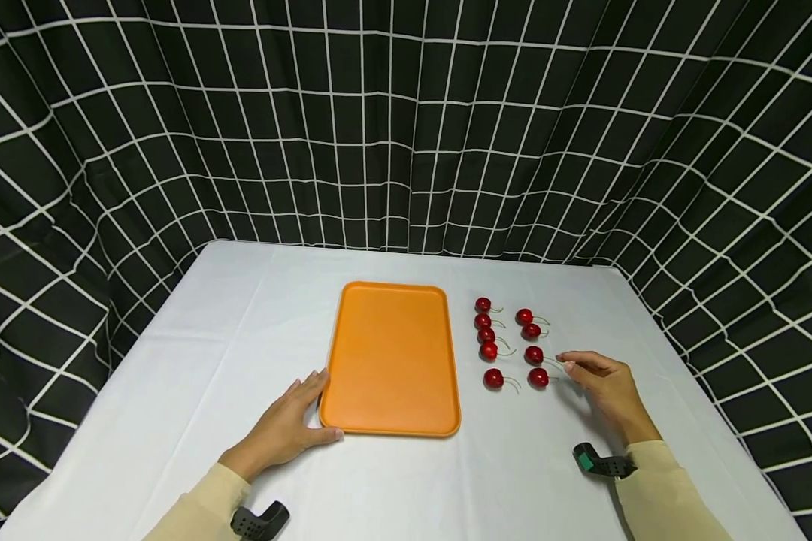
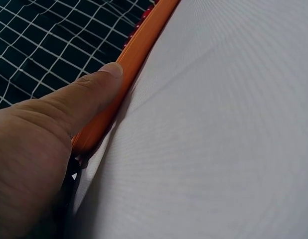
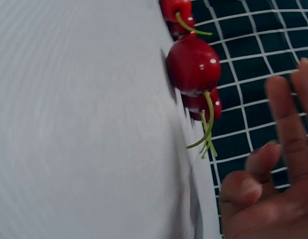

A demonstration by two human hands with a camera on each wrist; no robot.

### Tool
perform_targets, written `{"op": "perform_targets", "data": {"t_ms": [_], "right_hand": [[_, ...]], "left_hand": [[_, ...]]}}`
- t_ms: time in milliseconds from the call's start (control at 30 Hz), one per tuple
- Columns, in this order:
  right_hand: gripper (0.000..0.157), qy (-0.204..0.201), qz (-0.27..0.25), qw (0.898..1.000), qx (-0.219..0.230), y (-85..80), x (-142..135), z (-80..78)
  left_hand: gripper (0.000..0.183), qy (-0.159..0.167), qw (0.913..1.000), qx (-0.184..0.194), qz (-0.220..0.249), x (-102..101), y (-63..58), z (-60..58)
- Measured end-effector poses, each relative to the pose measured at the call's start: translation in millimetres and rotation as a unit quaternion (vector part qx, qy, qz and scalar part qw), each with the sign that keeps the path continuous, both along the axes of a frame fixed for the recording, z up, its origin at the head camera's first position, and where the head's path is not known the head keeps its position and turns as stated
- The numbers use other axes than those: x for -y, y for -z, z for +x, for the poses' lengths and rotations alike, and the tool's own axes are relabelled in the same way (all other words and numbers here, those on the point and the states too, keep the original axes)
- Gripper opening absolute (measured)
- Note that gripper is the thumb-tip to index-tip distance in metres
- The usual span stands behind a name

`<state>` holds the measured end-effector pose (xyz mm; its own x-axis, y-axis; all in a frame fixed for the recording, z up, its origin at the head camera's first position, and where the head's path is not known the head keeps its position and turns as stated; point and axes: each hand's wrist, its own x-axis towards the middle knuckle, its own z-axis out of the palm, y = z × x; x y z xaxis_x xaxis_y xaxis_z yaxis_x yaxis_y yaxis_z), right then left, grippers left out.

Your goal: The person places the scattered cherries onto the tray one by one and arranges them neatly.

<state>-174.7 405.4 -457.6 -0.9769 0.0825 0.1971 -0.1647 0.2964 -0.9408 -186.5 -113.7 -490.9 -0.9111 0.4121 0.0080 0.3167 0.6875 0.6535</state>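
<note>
An orange tray (image 1: 390, 358) lies on the white-covered table. My left hand (image 1: 280, 426) rests at its near left corner, with the fingertips at the left edge and the thumb along the near edge; the left wrist view shows the thumb (image 2: 89, 97) straight against the tray's rim (image 2: 129, 69). Right of the tray lie several red cherries with green stems in two columns. My right hand (image 1: 605, 387) hovers by the stem of one cherry (image 1: 534, 355) in the right column. In the right wrist view, a gap separates the fingers (image 3: 293, 134) from the nearest cherry (image 3: 194, 64).
Another cherry (image 1: 537, 378) lies just nearer me in the right column, and one cherry (image 1: 493, 379) ends the left column. A black curtain (image 1: 392, 135) with white grid lines surrounds the far side and flanks of the table (image 1: 514, 481).
</note>
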Motion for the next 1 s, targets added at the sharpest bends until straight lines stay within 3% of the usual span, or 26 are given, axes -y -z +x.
{"op": "perform_targets", "data": {"t_ms": [233, 633, 1000], "right_hand": [[0.029, 0.023, 0.048, 0.997, 0.047, 14.6, -2, 3.5], [0.023, 0.033, 0.179, 0.982, 0.056, 22.2, -4, 1.5], [0.013, 0.043, 0.246, 0.968, -0.009, 28.3, -2, -4.3]], "left_hand": [[0.108, 0.002, 1.0000, -0.002, -0.004, -1, 0.6, -0.2], [0.108, 0.001, 1.0000, -0.005, -0.009, -1, -0.1, 0.2], [0.109, 0.006, 0.9999, -0.010, -0.006, -1, -0.3, 0.0]]}}
